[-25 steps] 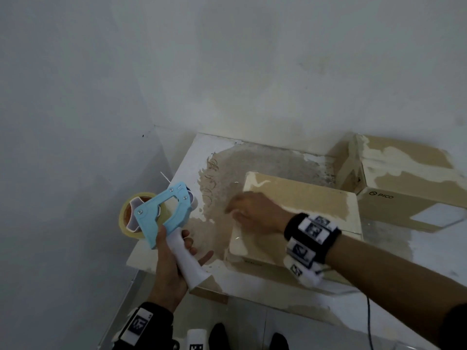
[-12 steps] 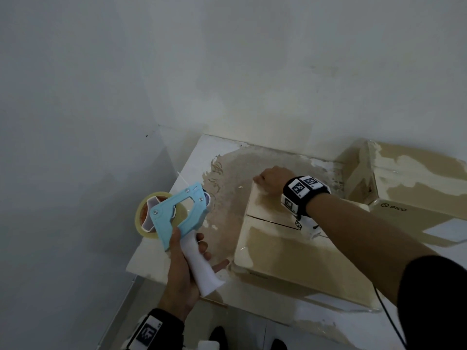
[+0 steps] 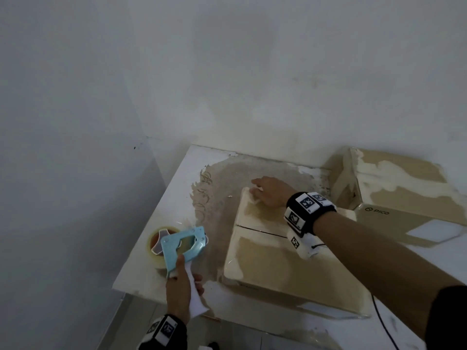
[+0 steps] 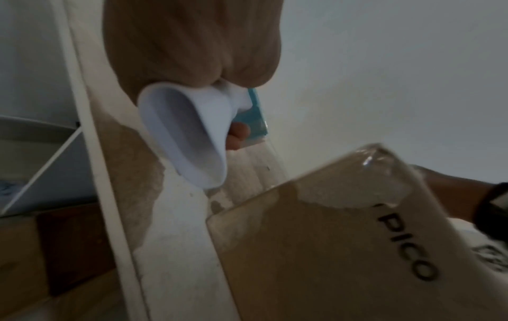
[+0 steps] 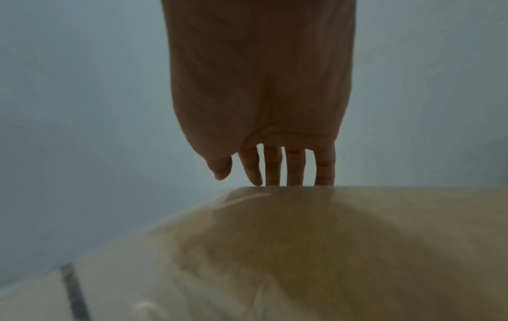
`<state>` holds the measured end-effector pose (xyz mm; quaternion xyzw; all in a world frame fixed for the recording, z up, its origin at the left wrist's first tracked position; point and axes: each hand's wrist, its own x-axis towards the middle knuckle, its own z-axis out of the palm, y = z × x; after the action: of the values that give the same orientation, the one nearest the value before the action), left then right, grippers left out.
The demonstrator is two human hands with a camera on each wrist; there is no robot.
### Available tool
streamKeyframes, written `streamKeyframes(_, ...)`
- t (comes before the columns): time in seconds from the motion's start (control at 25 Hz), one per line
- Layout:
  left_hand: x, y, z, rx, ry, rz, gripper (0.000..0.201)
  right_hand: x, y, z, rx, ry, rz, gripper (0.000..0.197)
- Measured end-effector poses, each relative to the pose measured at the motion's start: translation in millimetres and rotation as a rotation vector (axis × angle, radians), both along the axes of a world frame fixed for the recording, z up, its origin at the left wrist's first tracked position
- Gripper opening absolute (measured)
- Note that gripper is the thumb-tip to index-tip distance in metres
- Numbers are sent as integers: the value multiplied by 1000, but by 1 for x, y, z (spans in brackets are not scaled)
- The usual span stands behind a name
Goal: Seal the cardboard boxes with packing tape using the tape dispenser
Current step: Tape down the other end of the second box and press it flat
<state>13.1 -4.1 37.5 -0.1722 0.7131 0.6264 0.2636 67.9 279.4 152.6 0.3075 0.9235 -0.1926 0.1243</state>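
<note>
Worn white table (image 3: 161, 218) in wall corner. Flat cardboard box (image 3: 273, 261) lying on it, centre seam showing; second box (image 3: 404, 188) behind right. Right hand (image 3: 270, 192), fingers (image 5: 272, 167) straight and spread, reaching over near box's far edge. Left hand (image 3: 180, 291) wrapped round handle of blue tape dispenser (image 3: 183, 245), held left of box over table's near-left corner.

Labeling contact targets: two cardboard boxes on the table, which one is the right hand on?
The nearer, flatter cardboard box, whose flap seam faces up. The right hand rests at its far edge; the taller PICO-printed box at the right rear is untouched.
</note>
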Motion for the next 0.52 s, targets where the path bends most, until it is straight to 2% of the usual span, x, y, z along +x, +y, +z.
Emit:
streamKeyframes(0.12, 9, 9, -9, -48, 85, 42, 45, 5, -4, -13, -4, 38, -11, 34)
streamKeyframes(0.2, 5, 9, -20, -94, 211, 13, 45, 2, -4, -12, 0, 45, -31, 34)
streamKeyframes(0.24, 2, 9, -29, -122, 239, -25, 47, 1, -3, -11, -10, 43, -39, 35)
streamKeyframes(0.36, -14, 4, -53, -209, 248, -134, 74, 0, -4, -10, -78, 19, -93, 43)
streamKeyframes(0.44, -18, 7, -48, -388, 267, -125, 86, 2, -10, -5, -84, 28, -149, 53)
streamKeyframes(0.52, -16, 9, -33, -431, 276, -219, 88, 17, -24, 2, 25, 50, -139, 61)
